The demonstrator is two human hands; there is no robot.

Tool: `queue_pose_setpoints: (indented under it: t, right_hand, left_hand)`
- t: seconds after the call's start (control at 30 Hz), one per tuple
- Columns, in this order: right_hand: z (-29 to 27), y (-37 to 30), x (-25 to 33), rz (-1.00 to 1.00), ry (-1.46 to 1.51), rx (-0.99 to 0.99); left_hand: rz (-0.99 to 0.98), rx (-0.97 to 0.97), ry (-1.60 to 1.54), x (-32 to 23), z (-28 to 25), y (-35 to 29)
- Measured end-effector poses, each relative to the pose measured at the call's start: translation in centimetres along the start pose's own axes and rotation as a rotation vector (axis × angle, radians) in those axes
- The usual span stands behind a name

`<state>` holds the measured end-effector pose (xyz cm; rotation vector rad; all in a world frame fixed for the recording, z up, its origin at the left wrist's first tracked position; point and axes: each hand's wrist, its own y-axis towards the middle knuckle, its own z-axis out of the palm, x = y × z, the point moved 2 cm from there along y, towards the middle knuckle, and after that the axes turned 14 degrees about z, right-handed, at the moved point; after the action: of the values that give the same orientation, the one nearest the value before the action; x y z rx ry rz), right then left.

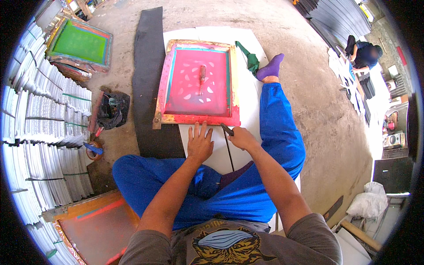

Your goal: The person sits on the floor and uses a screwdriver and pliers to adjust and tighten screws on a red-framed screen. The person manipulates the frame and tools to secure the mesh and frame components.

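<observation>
A wooden screen-printing frame (pixel 235 88) with red mesh (pixel 183 84) lies in front of me, its mesh marked by several pale petal-like shapes. A small reddish-brown stick-like tool (pixel 202 73) rests on the mesh. My left hand (pixel 200 145) is open, fingers spread, with the fingertips at the frame's near edge. Just right of it, my right hand (pixel 243 138) is closed around a dark, narrow object (pixel 227 130). Its tip points toward the frame's near edge, and the rest is hidden in my fingers. White sheets (pixel 249 104) lie under the frame.
A black mat strip (pixel 148 66) runs along the left. Beyond it are a green-meshed frame (pixel 81 43), a black bag (pixel 113 109) and tied stacks of white sheets (pixel 44 110). Another frame (pixel 95 229) lies lower left. Green cloth (pixel 250 58) touches my foot. A person (pixel 367 55) crouches far right.
</observation>
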<state>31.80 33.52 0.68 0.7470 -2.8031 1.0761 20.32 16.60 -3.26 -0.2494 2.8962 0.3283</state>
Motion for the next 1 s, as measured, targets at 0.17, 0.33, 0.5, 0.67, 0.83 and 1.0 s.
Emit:
queue_pose_setpoints:
  t: [0.17,0.33,0.5,0.67,0.83,1.0]
  right_hand:
    - [1.2,1.2,0.3,0.050,0.204,0.130]
    - [-0.1,-1.1,2.6,0.179,0.215,0.177]
    - [1.4,-0.8,3.9,0.152,0.015,-0.029]
    - [1.2,-3.0,6.9,0.220,-0.051,-0.094]
    - [0.8,-4.7,8.8,0.237,-0.087,-0.093]
    - [1.7,-4.3,9.1,0.336,-0.031,-0.188]
  left_hand:
    - [-0.009,0.006,-0.007,0.0,0.6,0.0]
    - [0.003,0.019,0.021,0.2,1.0,-0.4]
    - [0.007,0.015,0.003,0.2,1.5,-0.4]
    - [-0.004,0.021,-0.014,0.2,1.7,-0.5]
    - [0.004,-0.029,-0.029,0.5,2.7,-1.0]
    - [-0.006,-0.039,-0.048,0.3,2.6,-0.9]
